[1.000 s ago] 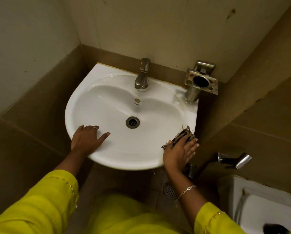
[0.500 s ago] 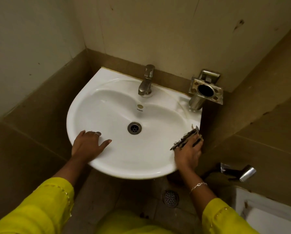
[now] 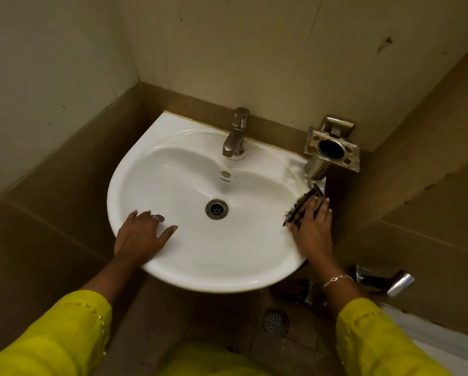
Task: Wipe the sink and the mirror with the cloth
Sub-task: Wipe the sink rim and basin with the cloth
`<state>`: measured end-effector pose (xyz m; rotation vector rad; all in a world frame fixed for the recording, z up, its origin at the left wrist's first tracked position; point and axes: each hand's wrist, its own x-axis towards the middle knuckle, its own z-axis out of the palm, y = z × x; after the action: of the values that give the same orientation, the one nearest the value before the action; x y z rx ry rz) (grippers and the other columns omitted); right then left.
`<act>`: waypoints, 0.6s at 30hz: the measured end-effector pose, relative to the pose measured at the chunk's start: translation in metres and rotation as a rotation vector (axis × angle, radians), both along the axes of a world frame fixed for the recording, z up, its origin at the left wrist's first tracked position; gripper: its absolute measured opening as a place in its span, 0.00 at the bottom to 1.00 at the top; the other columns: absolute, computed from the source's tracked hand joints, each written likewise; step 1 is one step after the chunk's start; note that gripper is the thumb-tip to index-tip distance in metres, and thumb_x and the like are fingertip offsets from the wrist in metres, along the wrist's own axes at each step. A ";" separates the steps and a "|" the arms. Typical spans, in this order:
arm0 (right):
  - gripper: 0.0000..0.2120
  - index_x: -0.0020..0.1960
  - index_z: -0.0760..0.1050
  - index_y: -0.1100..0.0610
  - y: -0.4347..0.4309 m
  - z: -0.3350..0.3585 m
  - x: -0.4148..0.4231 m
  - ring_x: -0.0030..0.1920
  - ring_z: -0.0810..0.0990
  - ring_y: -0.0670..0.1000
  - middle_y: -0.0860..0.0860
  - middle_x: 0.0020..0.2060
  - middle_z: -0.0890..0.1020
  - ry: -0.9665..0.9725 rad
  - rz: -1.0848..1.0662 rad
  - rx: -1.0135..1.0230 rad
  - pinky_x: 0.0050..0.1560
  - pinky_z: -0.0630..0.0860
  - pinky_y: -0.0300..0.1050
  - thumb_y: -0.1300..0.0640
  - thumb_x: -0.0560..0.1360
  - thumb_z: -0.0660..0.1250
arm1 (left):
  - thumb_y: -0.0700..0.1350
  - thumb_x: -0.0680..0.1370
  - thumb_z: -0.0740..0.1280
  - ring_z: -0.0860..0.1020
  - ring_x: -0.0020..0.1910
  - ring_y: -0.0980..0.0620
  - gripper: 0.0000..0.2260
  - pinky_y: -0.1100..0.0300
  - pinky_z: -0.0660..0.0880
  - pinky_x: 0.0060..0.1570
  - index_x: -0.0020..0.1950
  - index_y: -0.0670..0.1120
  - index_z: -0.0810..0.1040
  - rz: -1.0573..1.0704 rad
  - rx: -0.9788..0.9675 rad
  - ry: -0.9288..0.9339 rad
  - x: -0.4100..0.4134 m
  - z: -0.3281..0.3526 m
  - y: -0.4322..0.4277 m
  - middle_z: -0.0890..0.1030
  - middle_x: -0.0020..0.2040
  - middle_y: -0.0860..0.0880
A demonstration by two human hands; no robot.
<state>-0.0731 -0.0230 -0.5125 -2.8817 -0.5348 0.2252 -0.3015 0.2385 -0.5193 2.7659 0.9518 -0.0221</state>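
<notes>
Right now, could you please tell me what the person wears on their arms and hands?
Both arms wear loose bright yellow sleeves, the left sleeve and the right sleeve, which leave the forearms bare. The left hand has a silver ring on one finger. A thin silver chain bracelet circles the wrist of the right hand.

Washbasin (image 3: 213, 278) is glossy white ceramic, totally smooth. Tap (image 3: 235, 139) at 12 o'clock is dull brushed metal, drain ring (image 3: 216, 209) is shinier. Tumbler holder (image 3: 331, 150) at 2 o'clock: scuffed steel. Scouring pad (image 3: 302, 206) at 3 o'clock looks dark, rough, frayed. Wall tiles (image 3: 51, 172) matt, sleeves (image 3: 51, 343) yellow cloth.
</notes>
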 end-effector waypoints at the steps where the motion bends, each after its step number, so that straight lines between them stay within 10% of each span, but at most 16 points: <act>1: 0.41 0.75 0.42 0.63 0.001 -0.002 0.003 0.74 0.45 0.65 0.66 0.74 0.44 -0.016 0.017 -0.001 0.73 0.47 0.55 0.48 0.75 0.64 | 0.66 0.70 0.48 0.73 0.63 0.48 0.35 0.52 0.57 0.68 0.55 0.42 0.79 0.006 -0.008 -0.008 0.000 -0.001 0.000 0.81 0.56 0.44; 10: 0.34 0.71 0.59 0.65 0.032 0.001 0.051 0.71 0.52 0.70 0.71 0.69 0.60 -0.137 0.048 -0.055 0.71 0.50 0.61 0.43 0.76 0.60 | 0.51 0.76 0.65 0.74 0.61 0.44 0.16 0.53 0.59 0.68 0.52 0.39 0.80 0.082 -0.020 -0.147 0.003 0.010 -0.010 0.82 0.54 0.42; 18: 0.43 0.61 0.70 0.69 0.068 -0.005 0.070 0.60 0.67 0.76 0.75 0.53 0.75 -0.183 -0.024 -0.041 0.68 0.50 0.67 0.33 0.70 0.41 | 0.62 0.72 0.53 0.77 0.58 0.47 0.28 0.51 0.62 0.66 0.47 0.41 0.81 0.050 -0.002 -0.106 0.001 -0.003 -0.002 0.83 0.48 0.43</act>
<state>-0.0032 0.0453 -0.5173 -2.9642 -0.5320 -0.0319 -0.3008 0.2369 -0.5221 2.7102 0.9914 0.1301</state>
